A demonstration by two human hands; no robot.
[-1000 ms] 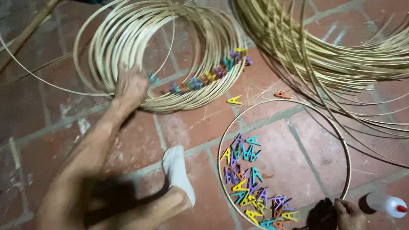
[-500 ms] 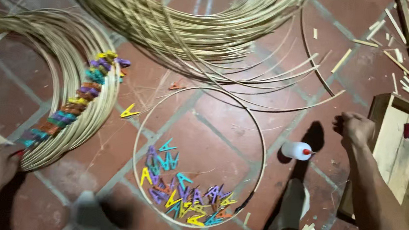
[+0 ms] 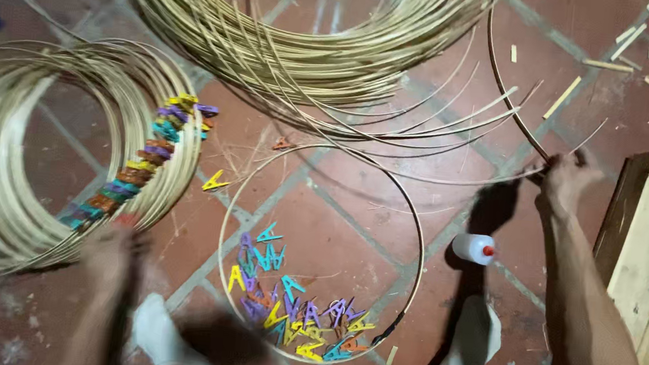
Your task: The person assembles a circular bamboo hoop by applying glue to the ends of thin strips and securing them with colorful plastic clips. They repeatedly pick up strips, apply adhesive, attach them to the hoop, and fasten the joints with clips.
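My right hand (image 3: pixel 566 180) reaches out to the right and pinches the end of a thin bamboo strip (image 3: pixel 505 81) that curves up toward the big loose coil of strips (image 3: pixel 306 40). My left hand (image 3: pixel 111 250) is blurred at the lower left, resting against the edge of a stack of bamboo hoops (image 3: pixel 21 156) clipped with a row of coloured clothespins (image 3: pixel 146 163). Between my hands a single hoop (image 3: pixel 420 238) lies on the brick floor, ringing a heap of coloured clothespins (image 3: pixel 290 312).
A small white bottle with a red cap (image 3: pixel 473 248) lies by my right leg. A wooden crate (image 3: pixel 646 265) stands at the right edge. A stray yellow clothespin (image 3: pixel 215 182) and short bamboo offcuts (image 3: pixel 575 91) litter the floor. My white-socked feet (image 3: pixel 158 336) show at the bottom.
My view swung right. My right hand moved up from the single hoop's rim to the far strip and closed on it. My left hand drew back along the hoop stack.
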